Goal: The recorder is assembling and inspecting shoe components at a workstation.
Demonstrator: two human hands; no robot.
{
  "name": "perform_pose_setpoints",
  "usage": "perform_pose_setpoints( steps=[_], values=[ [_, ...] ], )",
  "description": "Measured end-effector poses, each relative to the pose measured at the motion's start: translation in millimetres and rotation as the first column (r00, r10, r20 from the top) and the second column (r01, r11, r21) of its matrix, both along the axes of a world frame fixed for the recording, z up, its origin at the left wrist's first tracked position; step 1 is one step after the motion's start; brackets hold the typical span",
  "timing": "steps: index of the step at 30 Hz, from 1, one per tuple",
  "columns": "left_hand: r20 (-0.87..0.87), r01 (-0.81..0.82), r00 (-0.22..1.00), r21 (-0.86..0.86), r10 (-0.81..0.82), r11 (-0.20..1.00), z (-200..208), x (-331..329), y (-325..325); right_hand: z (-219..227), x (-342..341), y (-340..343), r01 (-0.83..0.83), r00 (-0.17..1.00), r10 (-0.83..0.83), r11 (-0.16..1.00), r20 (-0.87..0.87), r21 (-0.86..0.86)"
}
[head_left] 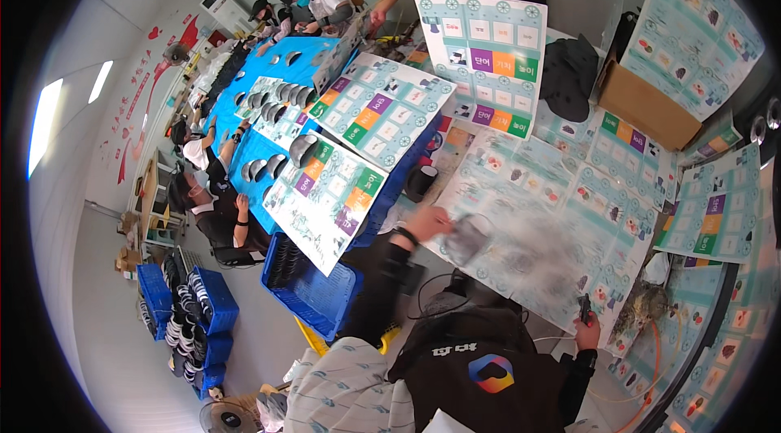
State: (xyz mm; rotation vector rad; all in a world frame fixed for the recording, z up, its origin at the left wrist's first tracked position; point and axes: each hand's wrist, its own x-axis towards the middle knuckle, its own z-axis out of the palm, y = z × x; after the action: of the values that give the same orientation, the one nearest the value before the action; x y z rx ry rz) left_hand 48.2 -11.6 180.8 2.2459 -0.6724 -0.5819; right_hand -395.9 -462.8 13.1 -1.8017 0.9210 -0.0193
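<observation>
My left hand (pixel 429 224) reaches over a board-covered table, its fingers closed on the edge of a grey rounded piece (pixel 468 239) smeared by motion. The exact kind of that piece does not show. Near the table's front right, my right hand (pixel 586 330) is wrapped round a small black handheld tool (pixel 584 308) that points up and away from me. A pale grey blur (pixel 541 250) spreads over the printed boards (pixel 504 164) between my hands; I cannot tell whether it is dust, mist or fabric.
Printed boards stand upright as screens, one (pixel 480 50) ahead. A cardboard box (pixel 643 103) stands at far right, and an orange hose (pixel 655 352) hangs below. Left are a blue crate (pixel 313 290) with dark curved pieces, and a blue table (pixel 285 67) where several people sit.
</observation>
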Motion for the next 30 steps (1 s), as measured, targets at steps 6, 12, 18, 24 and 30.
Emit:
perform_pose_setpoints(
  steps=[6,12,18,24,30],
  values=[
    [0.312,-0.251,0.925,0.076,0.216,0.965,97,128,207,21,34,19,0.077,0.997,-0.077,0.995,-0.001,0.070],
    [0.453,-0.540,0.811,0.336,0.370,0.772,90,229,348,109,81,72,0.205,0.977,-0.194,0.969,-0.085,0.138],
    [0.497,-0.516,0.810,0.355,0.310,0.779,35,298,385,134,96,105,0.218,0.975,-0.212,0.973,-0.070,0.082],
    [0.595,-0.598,0.740,0.368,0.313,0.713,15,322,423,151,117,129,0.206,0.973,-0.203,0.978,-0.110,0.021],
    [0.734,-0.544,0.619,0.143,0.281,0.827,14,244,245,176,119,152,0.215,0.951,-0.233,0.971,-0.205,-0.107]
  ],
)
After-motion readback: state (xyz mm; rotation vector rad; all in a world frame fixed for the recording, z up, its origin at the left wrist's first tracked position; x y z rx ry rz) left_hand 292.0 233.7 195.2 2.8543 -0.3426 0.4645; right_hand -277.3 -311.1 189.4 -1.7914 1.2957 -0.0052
